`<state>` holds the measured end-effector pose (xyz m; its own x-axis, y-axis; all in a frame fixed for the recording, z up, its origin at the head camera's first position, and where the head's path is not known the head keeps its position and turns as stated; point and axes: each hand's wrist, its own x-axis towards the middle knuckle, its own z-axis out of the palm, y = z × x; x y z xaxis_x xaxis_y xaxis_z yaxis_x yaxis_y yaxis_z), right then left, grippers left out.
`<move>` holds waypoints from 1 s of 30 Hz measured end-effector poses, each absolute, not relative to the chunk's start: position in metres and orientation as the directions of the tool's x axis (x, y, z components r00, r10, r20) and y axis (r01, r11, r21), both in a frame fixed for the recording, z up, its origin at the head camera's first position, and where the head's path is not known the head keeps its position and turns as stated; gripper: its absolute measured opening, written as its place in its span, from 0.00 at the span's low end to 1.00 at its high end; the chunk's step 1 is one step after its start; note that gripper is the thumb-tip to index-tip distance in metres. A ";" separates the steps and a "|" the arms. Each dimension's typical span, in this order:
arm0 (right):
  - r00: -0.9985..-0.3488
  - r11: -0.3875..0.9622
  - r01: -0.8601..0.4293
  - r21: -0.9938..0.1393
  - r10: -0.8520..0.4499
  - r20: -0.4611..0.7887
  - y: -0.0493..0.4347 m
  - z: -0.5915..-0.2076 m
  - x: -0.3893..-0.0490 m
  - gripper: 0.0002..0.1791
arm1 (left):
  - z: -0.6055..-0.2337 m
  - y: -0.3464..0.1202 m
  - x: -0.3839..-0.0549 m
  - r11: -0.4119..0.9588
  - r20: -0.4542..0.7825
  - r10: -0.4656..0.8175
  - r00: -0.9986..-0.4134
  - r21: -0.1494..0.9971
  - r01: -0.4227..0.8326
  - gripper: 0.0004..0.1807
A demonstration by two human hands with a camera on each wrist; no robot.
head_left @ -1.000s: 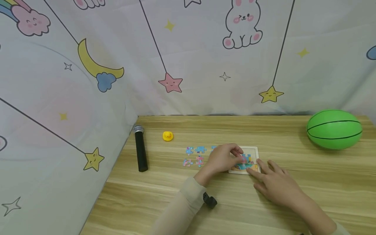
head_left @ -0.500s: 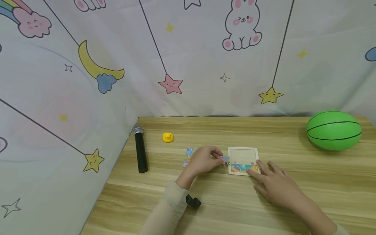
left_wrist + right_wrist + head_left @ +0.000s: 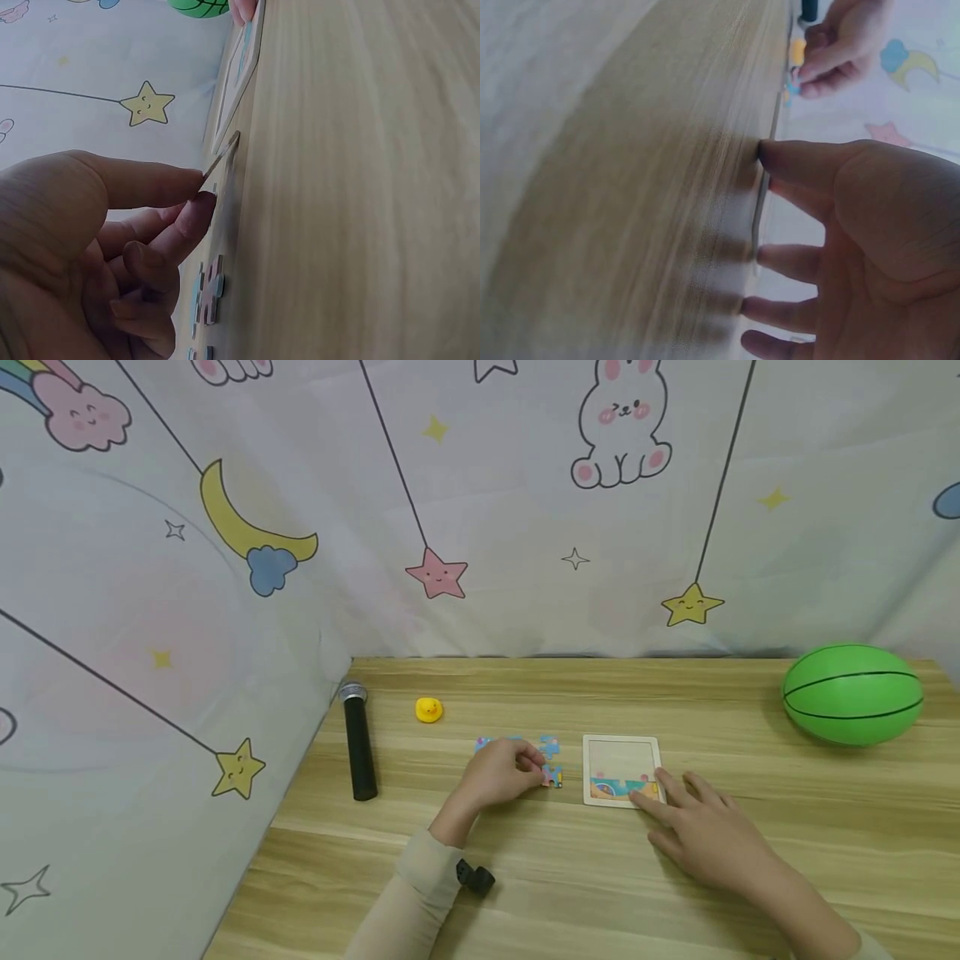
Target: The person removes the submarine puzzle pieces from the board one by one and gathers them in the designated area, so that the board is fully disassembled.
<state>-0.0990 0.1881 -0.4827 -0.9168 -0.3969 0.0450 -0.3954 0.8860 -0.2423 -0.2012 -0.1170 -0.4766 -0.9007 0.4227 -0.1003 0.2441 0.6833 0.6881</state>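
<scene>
Between thumb and forefinger, my left hand (image 3: 498,772) pinches a jigsaw piece (image 3: 552,776) printed in blue and pink; in the left wrist view the piece (image 3: 222,159) appears edge-on, tilted just over the table. Another blue piece (image 3: 550,746) lies behind it, and more pieces are partly hidden by the hand. To the right is a square puzzle frame (image 3: 621,739) with a strip of fitted pieces (image 3: 617,788) along its near side. My right hand (image 3: 705,827) rests with spread fingers on the frame's near right corner and the table.
A black microphone (image 3: 361,747) lies at the table's left, with a yellow rubber duck (image 3: 429,710) to its right. The green ball (image 3: 852,695) sits at the back right. A printed cloth (image 3: 525,510) hangs behind the wooden table (image 3: 570,893).
My left hand has moved left, away from the frame, carrying the jigsaw piece out of it. The frame's upper part is now uncovered. My right hand has stayed in place.
</scene>
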 end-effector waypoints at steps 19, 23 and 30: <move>-0.919 0.888 -0.389 -0.245 -0.391 0.043 0.189 -0.485 -0.101 0.29 | -0.468 -0.104 -0.201 0.694 -0.073 0.434 -0.898 0.663 0.281 0.04; -0.918 0.889 -0.393 -0.236 -0.394 0.045 0.189 -0.484 -0.102 0.29 | -0.468 -0.090 -0.201 0.692 -0.064 0.470 -0.880 0.645 0.323 0.04; -0.918 0.890 -0.393 -0.230 -0.394 0.042 0.187 -0.482 -0.103 0.28 | -0.469 -0.068 -0.198 0.688 -0.084 0.532 -0.842 0.622 0.373 0.08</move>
<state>-0.1026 0.1872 -0.4819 -0.9179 -0.3945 0.0424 -0.3932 0.8903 -0.2296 -0.1982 -0.0683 -0.4692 -0.8423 0.5324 -0.0839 0.3730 0.6882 0.6224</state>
